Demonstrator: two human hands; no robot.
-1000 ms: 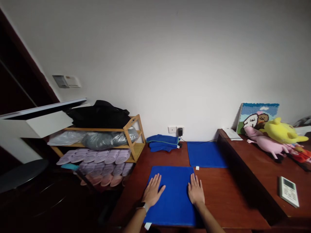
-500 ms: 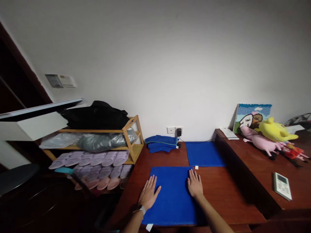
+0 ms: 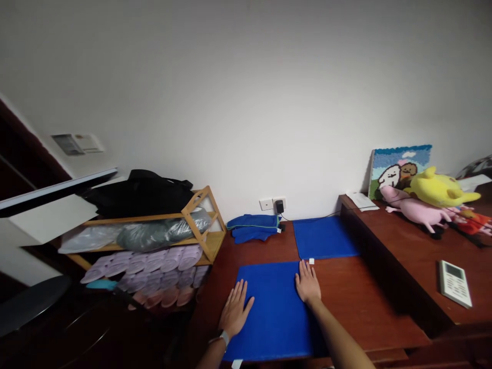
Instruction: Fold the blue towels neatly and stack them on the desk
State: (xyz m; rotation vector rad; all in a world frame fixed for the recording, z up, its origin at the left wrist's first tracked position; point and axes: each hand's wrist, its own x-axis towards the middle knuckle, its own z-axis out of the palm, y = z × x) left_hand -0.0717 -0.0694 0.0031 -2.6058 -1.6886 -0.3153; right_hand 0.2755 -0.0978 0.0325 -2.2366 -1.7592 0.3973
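A blue cloth (image 3: 271, 312) lies spread flat on the brown wooden table (image 3: 357, 292), a white tag at its near left corner. My left hand (image 3: 233, 312) rests on its left edge, fingers stretched out and thumb apart. On the upper right edge lies my right hand (image 3: 307, 283), palm down with the fingers extended. Behind it, a second blue cloth (image 3: 325, 238) is laid flat, with a white tag at its front edge. A bunched pile of blue cloth (image 3: 253, 228) sits at the back left of the table.
A wooden rack (image 3: 215, 246) with lilac slippers (image 3: 169, 259) and a black bag (image 3: 142, 195) stands left. On the raised surface at right are a pink plush toy (image 3: 417, 207), a yellow plush toy (image 3: 438, 187) and a white remote-like device (image 3: 455, 283). A black plug (image 3: 279, 206) is in the wall socket.
The view has tilted slightly, shifting the surroundings. Both hands stay flat on the cloth's edges, and the cloths look the same.
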